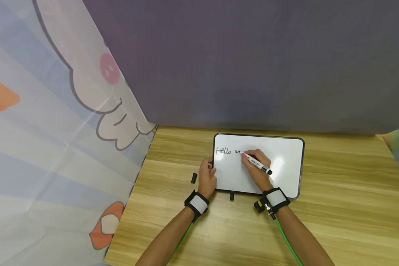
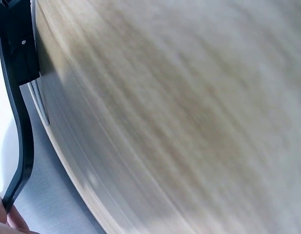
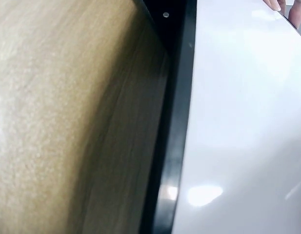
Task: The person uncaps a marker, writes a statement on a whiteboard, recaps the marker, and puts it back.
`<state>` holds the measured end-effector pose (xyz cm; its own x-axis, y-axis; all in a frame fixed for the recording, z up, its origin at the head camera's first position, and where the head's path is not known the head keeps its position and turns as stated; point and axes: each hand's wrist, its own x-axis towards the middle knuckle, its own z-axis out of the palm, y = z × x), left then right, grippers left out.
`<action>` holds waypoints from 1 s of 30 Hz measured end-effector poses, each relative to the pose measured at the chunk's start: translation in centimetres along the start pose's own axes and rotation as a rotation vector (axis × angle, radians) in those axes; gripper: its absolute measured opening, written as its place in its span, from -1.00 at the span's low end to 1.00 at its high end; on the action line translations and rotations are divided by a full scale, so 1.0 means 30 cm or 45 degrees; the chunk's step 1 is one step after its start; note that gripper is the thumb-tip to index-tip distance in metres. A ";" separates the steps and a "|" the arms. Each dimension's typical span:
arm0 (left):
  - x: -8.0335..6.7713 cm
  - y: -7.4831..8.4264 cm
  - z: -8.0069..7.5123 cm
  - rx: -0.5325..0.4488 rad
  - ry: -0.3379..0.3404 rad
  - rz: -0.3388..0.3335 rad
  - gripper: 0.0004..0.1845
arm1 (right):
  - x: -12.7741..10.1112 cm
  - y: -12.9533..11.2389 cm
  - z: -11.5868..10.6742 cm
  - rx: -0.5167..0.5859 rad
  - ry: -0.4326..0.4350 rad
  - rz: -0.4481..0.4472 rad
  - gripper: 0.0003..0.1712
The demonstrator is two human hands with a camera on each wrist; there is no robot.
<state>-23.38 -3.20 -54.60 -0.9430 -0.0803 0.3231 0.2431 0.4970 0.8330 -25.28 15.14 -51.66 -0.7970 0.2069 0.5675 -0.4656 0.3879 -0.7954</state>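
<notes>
While the wooden table carries it, the whiteboard lies under both hands: left hand grips its left edge, right hand pinches the marker, tip on the board; the cap lies just left of the left hand.

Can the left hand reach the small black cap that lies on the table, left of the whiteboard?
Probably yes. The black cap lies on bare table just left of the left hand, with nothing between them. But that hand grips the whiteboard edge and must release it first.
</notes>
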 end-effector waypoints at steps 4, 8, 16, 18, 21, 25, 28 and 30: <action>0.010 0.003 -0.004 0.008 0.008 0.020 -0.58 | 0.012 -0.031 -0.001 0.004 -0.019 -0.008 -0.91; 0.017 0.001 -0.005 0.008 0.010 0.038 -0.57 | 0.019 -0.047 0.001 0.000 -0.023 -0.018 -0.91; 0.015 0.003 -0.005 -0.016 -0.003 0.035 -0.58 | 0.010 -0.053 0.000 0.017 -0.012 -0.039 -0.91; 0.012 0.003 -0.006 -0.017 -0.004 0.031 -0.58 | 0.007 -0.055 0.001 0.013 -0.003 -0.020 -0.91; 0.009 0.002 -0.006 -0.019 0.002 0.032 -0.58 | 0.003 -0.059 0.003 -0.009 0.015 0.004 -0.91; 0.006 0.000 -0.004 -0.019 0.003 0.033 -0.56 | 0.001 -0.063 0.005 -0.039 0.035 0.017 -0.91; 0.005 -0.004 -0.001 -0.014 -0.002 0.037 -0.55 | -0.001 -0.062 0.006 -0.052 0.044 0.011 -0.91; 0.004 -0.006 0.000 -0.013 -0.005 0.044 -0.56 | -0.003 -0.061 0.007 -0.059 0.047 0.004 -0.90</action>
<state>-23.52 -3.31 -54.72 -0.9349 -0.0603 0.3499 0.2776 0.4903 0.8262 -24.45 14.23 -50.30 -0.7833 0.2405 0.5732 -0.4444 0.4281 -0.7870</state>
